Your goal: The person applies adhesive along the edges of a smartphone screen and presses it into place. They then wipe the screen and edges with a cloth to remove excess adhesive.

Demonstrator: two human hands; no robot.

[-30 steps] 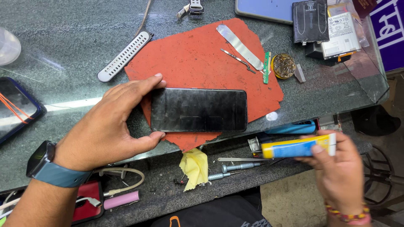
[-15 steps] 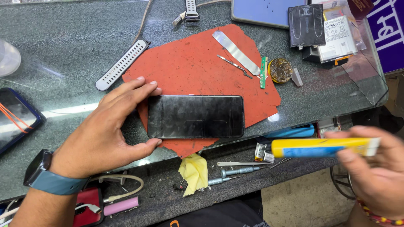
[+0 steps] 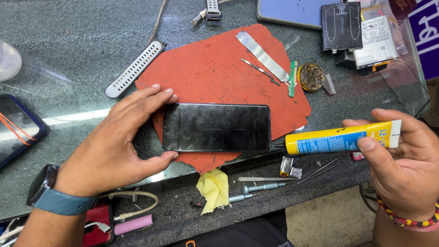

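Head view shows my left hand (image 3: 114,148) with its fingers clamped on the short edge of a black flat rectangular smartphone (image 3: 216,127) — thumb below, the other fingers above. The phone lies screen-side dark on a torn red rubber mat (image 3: 215,68) on the grey-green stone worktop (image 3: 68,55), its lower edge close to the worktop's front rim. My right hand (image 3: 404,169) has its fingers closed around a yellow and blue glue tube (image 3: 340,138), held level, with the tip pointing at the right end of the phone and almost touching it.

I judge some risks here. If I press the tube too hard, glue may run over the glass or onto the mat. My left grip is only at one end, so a push from the tip could turn the phone or slide it toward the rim. Small tools lie on the lower ledge — thin metal tweezers (image 3: 320,170) and a small grey screwdriver (image 3: 263,187) — and my wrist could knock them off.

For packages and labels: at the top right lie a black rectangular battery pack (image 3: 341,25) and beside it a white one with grey print (image 3: 376,41). At the far right edge stands a purple sign with white letters (image 3: 427,32), only partly in view. The tube's label is blue on yellow, with a white end.
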